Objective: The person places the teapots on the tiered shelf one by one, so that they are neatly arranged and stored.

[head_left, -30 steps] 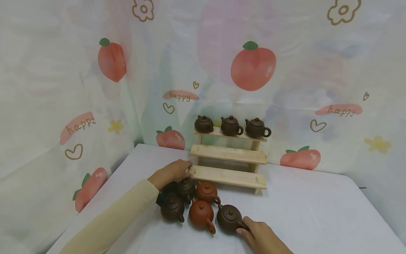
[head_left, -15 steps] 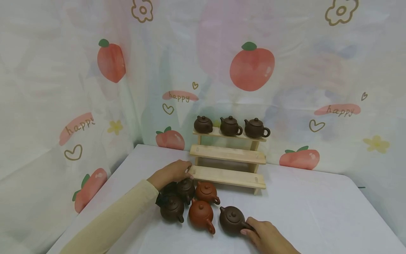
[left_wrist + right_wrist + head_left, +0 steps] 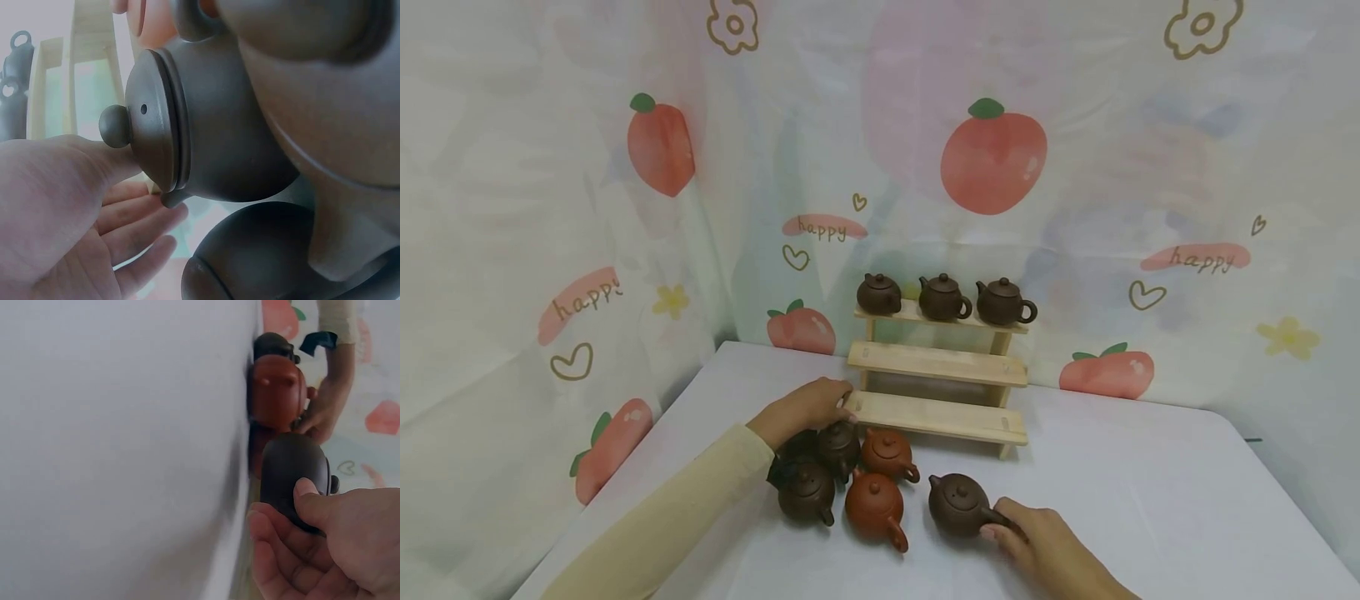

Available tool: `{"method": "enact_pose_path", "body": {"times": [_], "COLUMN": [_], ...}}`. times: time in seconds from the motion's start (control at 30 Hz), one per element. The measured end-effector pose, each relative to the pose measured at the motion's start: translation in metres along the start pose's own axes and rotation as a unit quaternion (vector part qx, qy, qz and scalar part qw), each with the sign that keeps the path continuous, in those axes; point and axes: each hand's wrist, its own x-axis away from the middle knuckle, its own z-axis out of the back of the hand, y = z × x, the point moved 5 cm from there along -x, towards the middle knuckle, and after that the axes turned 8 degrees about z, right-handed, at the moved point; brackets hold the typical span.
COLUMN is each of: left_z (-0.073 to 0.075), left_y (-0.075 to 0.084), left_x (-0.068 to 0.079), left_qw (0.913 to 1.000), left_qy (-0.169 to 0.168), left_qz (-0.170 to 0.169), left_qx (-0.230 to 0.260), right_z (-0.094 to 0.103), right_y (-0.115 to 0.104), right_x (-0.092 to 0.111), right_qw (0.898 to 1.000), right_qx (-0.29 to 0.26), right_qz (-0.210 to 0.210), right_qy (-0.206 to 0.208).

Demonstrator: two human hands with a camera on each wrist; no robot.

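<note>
My right hand [image 3: 1048,546] pinches the handle of a dark brown teapot [image 3: 957,504], thumb on top, at the front right of a teapot group. In the right wrist view this teapot [image 3: 294,475] is upright, its lid knob facing right in the picture. My left hand [image 3: 805,408] grips the left end of the lowest shelf of a wooden three-step stand [image 3: 936,417]. The left wrist view has that hand [image 3: 81,212] partly behind a brown teapot [image 3: 219,125]; some wood shows between thumb and fingers.
Two red-orange teapots [image 3: 874,506] and brown teapots [image 3: 805,493] crowd the white table [image 3: 1120,500] below my left forearm. Three brown teapots [image 3: 945,298] line the stand's top shelf. A printed cloth backdrop [image 3: 1097,167] closes off the back and left.
My right hand has drawn the brown teapot rightward, away from the red-orange one, and slightly farther back. My left hand stays at the stand's shelf end.
</note>
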Motion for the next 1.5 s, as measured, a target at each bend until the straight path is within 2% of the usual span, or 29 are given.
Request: {"method": "enact_pose_path", "body": {"times": [0.17,0.47,0.7,1.07,1.23,1.5], "left_z": [0.0,-0.002,-0.002,-0.001,0.0,-0.002], "left_y": [0.001,0.002,-0.002,-0.001,0.001,-0.003], "left_x": [0.0,0.0,-0.001,0.0,0.0,-0.001], "left_qw": [1.0,1.0,0.9999,0.9999,0.9999,0.9997], "left_qy": [0.004,0.0,0.002,-0.001,-0.003,-0.006], "left_qz": [-0.002,-0.001,0.014,0.014,0.013,0.021], "left_qx": [0.001,0.001,0.007,0.01,0.009,0.01], "right_z": [0.022,0.079,0.113,0.125,0.127,0.127], "right_y": [0.004,0.02,0.042,0.072,0.08,0.085], "right_x": [-0.011,-0.043,-0.072,-0.104,-0.11,-0.114], "right_qw": [1.0,0.993,0.989,0.989,0.989,0.991], "right_qx": [-0.006,0.067,0.101,0.097,0.077,0.072], "right_qz": [-0.011,-0.053,-0.08,-0.104,-0.119,-0.109], "right_qy": [0.018,0.079,0.079,0.052,0.038,0.02]}}
